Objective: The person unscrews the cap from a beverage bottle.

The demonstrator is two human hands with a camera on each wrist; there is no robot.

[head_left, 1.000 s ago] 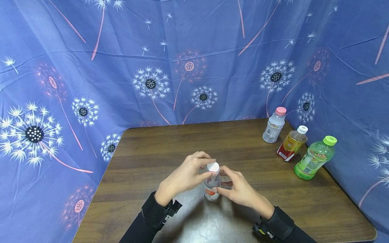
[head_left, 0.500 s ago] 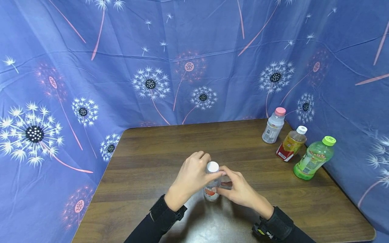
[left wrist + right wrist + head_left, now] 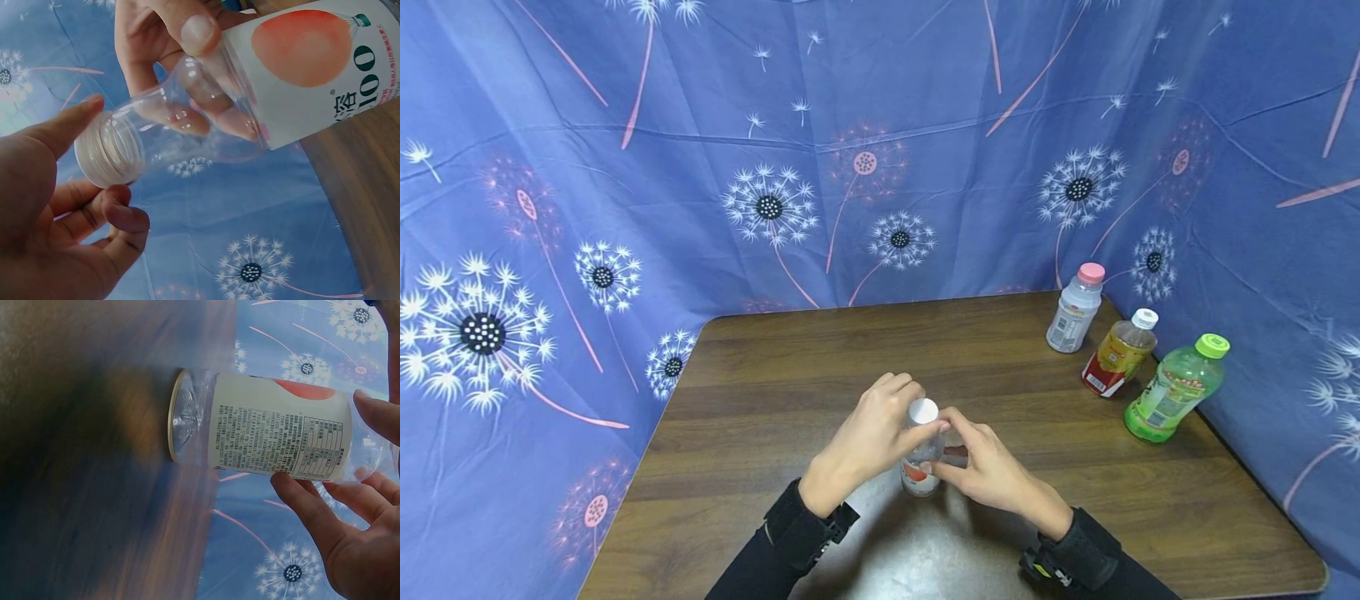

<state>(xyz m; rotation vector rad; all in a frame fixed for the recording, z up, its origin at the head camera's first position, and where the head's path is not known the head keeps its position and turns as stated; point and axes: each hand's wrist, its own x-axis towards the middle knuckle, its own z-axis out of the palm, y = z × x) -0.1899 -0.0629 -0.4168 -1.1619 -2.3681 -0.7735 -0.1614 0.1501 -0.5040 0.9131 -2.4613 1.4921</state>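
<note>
A clear plastic bottle [image 3: 917, 479] with a white label and an orange-red picture stands upright on the wooden table in the head view. My left hand [image 3: 867, 433] is at its top, thumb and fingers pinching the white bottle cap [image 3: 923, 411] from opposite sides. In the left wrist view the screw cap [image 3: 107, 150] sits on the bottle's neck. My right hand [image 3: 996, 473] holds the bottle around its shoulder and upper label. The right wrist view has the printed back label [image 3: 278, 428] facing it; part of the right hand lies outside that view.
Three more bottles stand at the table's right: a pale one with a pink cap [image 3: 1072, 315], one with a red-and-yellow label [image 3: 1118, 357], and a green one [image 3: 1176, 392]. A blue dandelion-print cloth [image 3: 850, 167] hangs behind and beside the wooden table [image 3: 760, 383].
My left hand has turned about the cap, its wrist swinging right and its thumb shifting toward the right hand. My right hand and the bottle stay nearly in place.
</note>
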